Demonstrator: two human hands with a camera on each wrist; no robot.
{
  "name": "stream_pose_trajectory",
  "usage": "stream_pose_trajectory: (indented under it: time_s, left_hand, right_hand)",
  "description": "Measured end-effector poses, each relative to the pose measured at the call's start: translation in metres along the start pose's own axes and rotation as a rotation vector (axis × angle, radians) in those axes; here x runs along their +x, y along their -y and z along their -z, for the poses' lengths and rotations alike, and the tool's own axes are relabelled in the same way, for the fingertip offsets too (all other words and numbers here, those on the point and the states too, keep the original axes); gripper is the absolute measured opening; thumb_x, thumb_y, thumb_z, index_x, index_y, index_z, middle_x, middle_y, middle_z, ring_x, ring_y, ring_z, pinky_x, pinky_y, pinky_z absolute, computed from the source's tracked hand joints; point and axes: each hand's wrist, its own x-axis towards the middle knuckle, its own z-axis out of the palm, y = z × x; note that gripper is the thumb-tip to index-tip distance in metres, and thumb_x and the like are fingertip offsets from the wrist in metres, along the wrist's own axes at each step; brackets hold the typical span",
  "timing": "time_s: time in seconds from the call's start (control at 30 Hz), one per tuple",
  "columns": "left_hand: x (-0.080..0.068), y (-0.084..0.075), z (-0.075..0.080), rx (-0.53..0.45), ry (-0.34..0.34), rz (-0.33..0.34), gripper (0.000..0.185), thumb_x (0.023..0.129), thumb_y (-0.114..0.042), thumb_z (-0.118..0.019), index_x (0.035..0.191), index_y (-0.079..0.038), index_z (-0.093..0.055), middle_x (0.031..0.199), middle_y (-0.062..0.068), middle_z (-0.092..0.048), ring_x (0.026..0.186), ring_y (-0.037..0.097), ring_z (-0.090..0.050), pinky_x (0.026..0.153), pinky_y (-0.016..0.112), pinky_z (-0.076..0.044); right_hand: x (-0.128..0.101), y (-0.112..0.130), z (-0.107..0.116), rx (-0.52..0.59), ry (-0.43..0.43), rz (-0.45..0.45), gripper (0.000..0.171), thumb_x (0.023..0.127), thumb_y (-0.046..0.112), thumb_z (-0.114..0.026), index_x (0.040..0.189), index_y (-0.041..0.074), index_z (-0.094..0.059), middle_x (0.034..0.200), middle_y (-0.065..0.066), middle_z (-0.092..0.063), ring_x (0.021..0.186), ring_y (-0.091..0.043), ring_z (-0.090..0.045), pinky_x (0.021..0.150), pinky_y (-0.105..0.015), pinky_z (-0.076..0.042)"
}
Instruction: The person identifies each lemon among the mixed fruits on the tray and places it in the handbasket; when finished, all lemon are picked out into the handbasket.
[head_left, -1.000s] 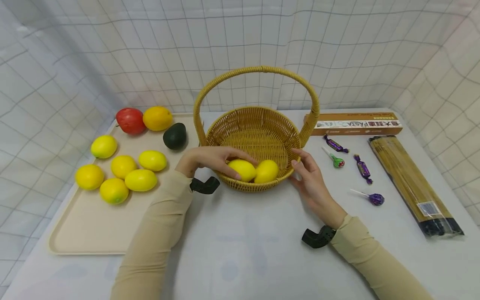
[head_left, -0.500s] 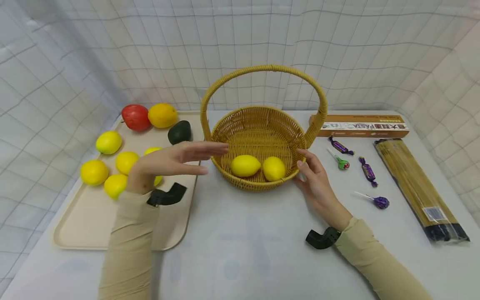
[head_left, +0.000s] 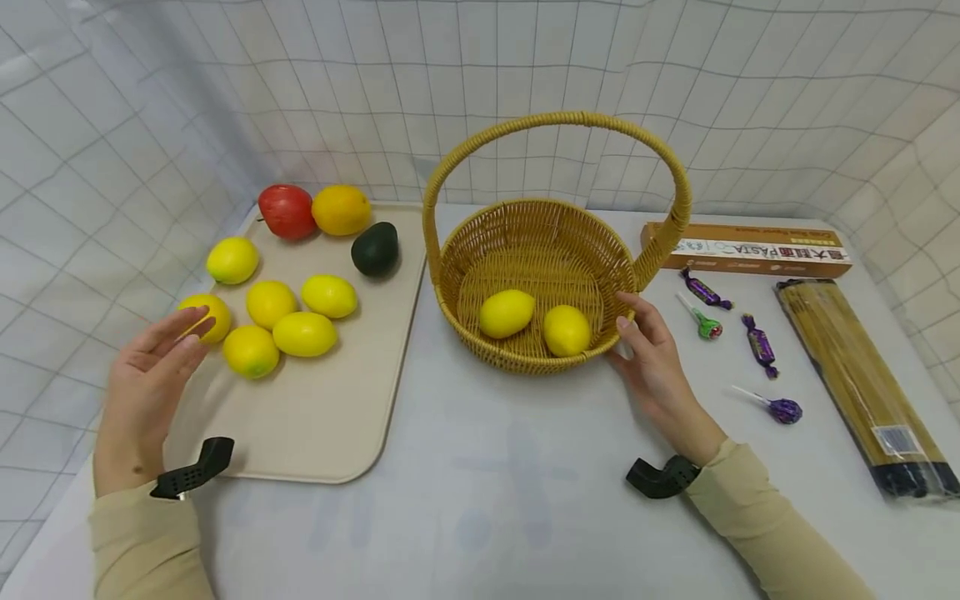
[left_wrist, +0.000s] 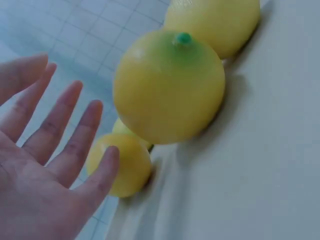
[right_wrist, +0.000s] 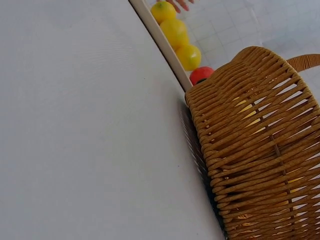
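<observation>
— White gridded cloth hung behind the pale tabletop [head_left: 480, 500]. Could you read anything printed there?

— Only on the brown box [head_left: 746, 247] at the far right: the word "PASTA" on its white strip, with smaller characters beside it that were too small for me to make out. The long dark packet [head_left: 862, 383] carried a small label I could not read.

— Where was your left hand?

— My left hand [head_left: 146, 387] hovered at the near left corner of the beige tray [head_left: 315, 433], its fingers [left_wrist: 65, 130] straight and spread, holding nothing. They were just beside the nearest lemon [head_left: 204, 317] of the six on the tray; from the wrist view I could not tell whether they touched it.

— And the right?

— My right hand [head_left: 656, 367] rested against the outer right wall of the wicker basket [head_left: 465, 275], fingers relaxed along the weave, thumb near the rim. Two lemons [head_left: 507, 313] lay inside it, side by side.

— What differed from half a second before?

— My left hand had been level with the basket's left rim, palm down; it had swung out to the tray's left side. The right hand had stayed on the basket, and the two lemons inside had not moved.
</observation>
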Motion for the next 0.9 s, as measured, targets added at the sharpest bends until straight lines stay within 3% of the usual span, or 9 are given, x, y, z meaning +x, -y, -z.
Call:
stream_pose_trajectory:
  time_s: [0.17, 0.33, 0.47, 0.57, 0.63, 0.7, 0.77, 0.83, 0.9]
  left_hand:
    - [0.0, 0.013, 0.018, 0.293, 0.103, 0.203, 0.047, 0.095, 0.007, -0.046, 0.14, -0.005, -0.043, 0.133, -0.004, -0.049, 0.115, 0.002, -0.048, 0.091, 0.01, -0.038]
    - [0.006, 0.019, 0.015, 0.655, 0.18, 0.337, 0.066, 0.096, -0.006, -0.051, 0.151, -0.022, -0.018, 0.151, -0.003, -0.021, 0.126, 0.001, -0.029, 0.095, 0.007, -0.027]
    - [0.011, 0.019, 0.001, 0.852, 0.159, 0.396, 0.081, 0.094, -0.019, -0.058, 0.152, -0.029, -0.001, 0.157, 0.007, 0.005, 0.139, 0.022, -0.006, 0.112, 0.034, -0.009]
    - [0.014, 0.022, -0.01, 0.916, 0.075, 0.412, 0.086, 0.091, -0.026, -0.062, 0.152, -0.027, -0.002, 0.155, 0.016, 0.004, 0.135, 0.037, -0.007, 0.107, 0.054, -0.007]
    - [0.015, 0.024, -0.014, 0.958, 0.018, 0.41, 0.083, 0.091, -0.029, -0.062, 0.152, -0.023, -0.007, 0.153, 0.022, -0.005, 0.128, 0.042, -0.015, 0.103, 0.053, -0.017]
    - [0.013, 0.023, -0.016, 0.986, -0.036, 0.417, 0.08, 0.091, -0.032, -0.061, 0.152, -0.02, -0.011, 0.152, 0.024, -0.009, 0.123, 0.041, -0.021, 0.1, 0.043, -0.024]
    - [0.01, 0.02, -0.016, 0.926, -0.067, 0.438, 0.077, 0.093, -0.033, -0.059, 0.152, -0.019, -0.012, 0.15, 0.02, -0.012, 0.118, 0.033, -0.029, 0.095, 0.028, -0.033]
    - [0.006, 0.015, -0.015, 0.69, -0.072, 0.427, 0.067, 0.096, -0.027, -0.054, 0.151, -0.021, -0.016, 0.143, 0.015, -0.03, 0.111, 0.023, -0.043, 0.086, 0.019, -0.043]
    - [0.002, 0.009, -0.02, 0.403, -0.013, 0.381, 0.055, 0.099, -0.018, -0.048, 0.147, -0.022, -0.021, 0.132, 0.009, -0.045, 0.101, 0.014, -0.055, 0.076, 0.017, -0.05]
  right_hand:
    - [-0.001, 0.0, 0.001, 0.005, 0.0, 0.012, 0.025, 0.099, 0.015, -0.048, 0.121, 0.026, -0.053, 0.152, 0.001, -0.016, 0.137, -0.02, -0.014, 0.108, -0.058, -0.015]
    - [0.001, 0.003, 0.001, 0.02, -0.001, 0.011, 0.026, 0.099, 0.015, -0.049, 0.122, 0.025, -0.053, 0.151, 0.001, -0.017, 0.138, -0.021, -0.014, 0.108, -0.058, -0.015]
    - [0.002, 0.004, 0.001, 0.037, -0.005, 0.009, 0.025, 0.098, 0.014, -0.05, 0.12, 0.025, -0.054, 0.15, 0.001, -0.019, 0.138, -0.022, -0.015, 0.108, -0.058, -0.016]
    - [0.002, 0.004, 0.001, 0.043, -0.007, 0.008, 0.024, 0.098, 0.014, -0.05, 0.119, 0.025, -0.055, 0.15, 0.001, -0.019, 0.137, -0.022, -0.016, 0.108, -0.058, -0.016]
    - [0.002, 0.003, 0.001, 0.041, -0.01, 0.008, 0.023, 0.098, 0.014, -0.05, 0.118, 0.026, -0.055, 0.15, 0.001, -0.019, 0.137, -0.022, -0.017, 0.108, -0.058, -0.017]
    - [0.002, 0.002, 0.001, 0.034, -0.008, 0.008, 0.023, 0.099, 0.014, -0.049, 0.117, 0.026, -0.055, 0.151, 0.001, -0.018, 0.138, -0.022, -0.017, 0.108, -0.058, -0.017]
    - [0.002, 0.001, 0.001, 0.024, -0.004, 0.008, 0.023, 0.099, 0.014, -0.048, 0.118, 0.026, -0.055, 0.152, 0.0, -0.017, 0.138, -0.022, -0.016, 0.107, -0.058, -0.018]
    - [0.002, 0.001, 0.001, 0.009, -0.001, 0.007, 0.023, 0.099, 0.015, -0.049, 0.119, 0.025, -0.054, 0.153, 0.001, -0.015, 0.139, -0.022, -0.015, 0.107, -0.058, -0.018]
    - [0.002, 0.001, 0.001, -0.006, 0.002, 0.007, 0.024, 0.099, 0.016, -0.049, 0.121, 0.024, -0.052, 0.154, 0.0, -0.013, 0.139, -0.022, -0.014, 0.107, -0.058, -0.018]
